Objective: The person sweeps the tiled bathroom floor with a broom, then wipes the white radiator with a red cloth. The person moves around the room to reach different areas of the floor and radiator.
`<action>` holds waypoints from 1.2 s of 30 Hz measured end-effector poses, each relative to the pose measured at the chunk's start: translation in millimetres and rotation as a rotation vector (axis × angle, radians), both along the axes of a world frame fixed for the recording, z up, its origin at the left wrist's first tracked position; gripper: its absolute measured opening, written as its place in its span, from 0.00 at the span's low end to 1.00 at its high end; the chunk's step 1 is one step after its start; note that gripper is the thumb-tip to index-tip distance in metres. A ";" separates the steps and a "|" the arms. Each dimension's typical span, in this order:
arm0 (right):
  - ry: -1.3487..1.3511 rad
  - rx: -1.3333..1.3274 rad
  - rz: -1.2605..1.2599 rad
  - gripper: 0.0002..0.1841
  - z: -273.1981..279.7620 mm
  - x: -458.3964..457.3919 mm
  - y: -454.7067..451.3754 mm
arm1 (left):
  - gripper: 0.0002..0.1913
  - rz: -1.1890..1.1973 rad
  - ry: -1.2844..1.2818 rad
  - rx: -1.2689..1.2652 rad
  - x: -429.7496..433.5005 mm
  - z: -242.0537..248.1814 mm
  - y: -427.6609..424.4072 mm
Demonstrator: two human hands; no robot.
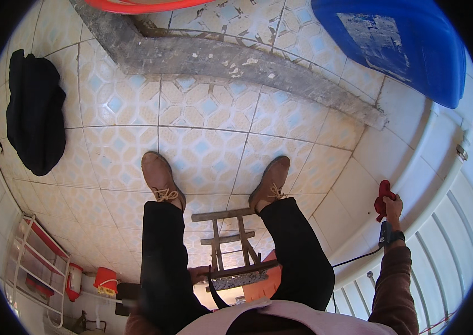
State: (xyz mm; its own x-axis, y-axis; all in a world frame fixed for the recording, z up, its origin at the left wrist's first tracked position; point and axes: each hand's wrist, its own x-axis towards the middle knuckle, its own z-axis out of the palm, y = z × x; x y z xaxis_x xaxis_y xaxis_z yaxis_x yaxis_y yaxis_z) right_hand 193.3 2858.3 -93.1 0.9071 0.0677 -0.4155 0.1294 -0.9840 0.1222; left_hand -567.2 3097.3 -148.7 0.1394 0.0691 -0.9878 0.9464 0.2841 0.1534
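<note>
Out to the right, my right hand (393,206) grips a crumpled red cloth (383,197) against the white tiled wall, beside a pipe. A small dark device with a black cable is at that wrist. My left hand (198,274) is low between my legs, at the edge of a small wooden stool (242,268); its fingers are partly hidden by my trouser leg, and whether it grips the stool is unclear. A black strap hangs beside it. The stool lies between and behind my brown laced shoes.
A dark cloth bundle (35,113) lies on the tiled floor at left. A raised grey ledge (219,58) crosses ahead, with a blue plastic container (408,46) and a red-rimmed basin (148,6) beyond. White radiator (441,238) at right; metal rack (39,268) and red bucket (105,280) lower left.
</note>
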 end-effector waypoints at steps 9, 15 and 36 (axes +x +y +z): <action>-0.179 -0.286 0.086 0.24 -6.4 -11.3 21.5 | 0.18 0.107 -0.111 0.199 115.7 -120.1 61.8; -0.201 -0.302 0.102 0.22 -3.1 -22.0 35.4 | 0.19 0.137 -0.126 0.216 107.9 -119.7 60.3; -0.479 0.078 0.464 0.08 -3.9 -93.9 -49.3 | 0.26 0.640 -0.414 0.642 -36.6 68.6 33.1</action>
